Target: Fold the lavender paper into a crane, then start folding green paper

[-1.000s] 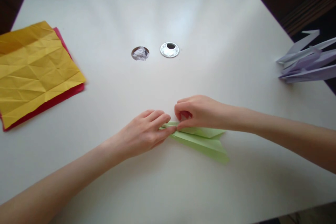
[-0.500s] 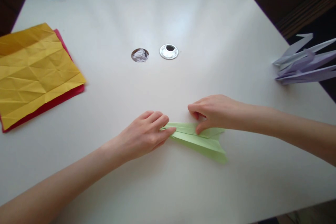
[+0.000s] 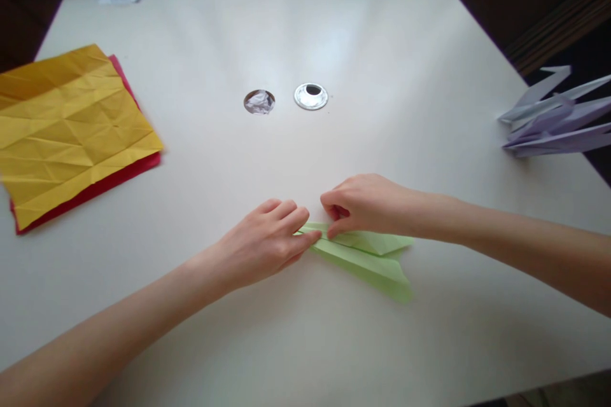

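A light green folded paper lies on the white table, its narrow end to the left and its wider, split end to the right. My left hand is closed on the narrow end, with the index finger pressed on the folds. Just right of it, my right hand has its thumb on the upper fold of the paper and its other fingers curled. The paper's narrow tip is hidden under my left fingers.
Creased yellow paper lies over red paper at the left. White and purple origami cranes stand at the right edge. Behind my hands are a hole stuffed with crumpled paper and a metal-rimmed hole. Paper scraps lie along the far edge.
My right hand has slid left along the upper fold towards my left hand, and that fold lies over more neatly. My left hand keeps its place. The view has shifted slightly.
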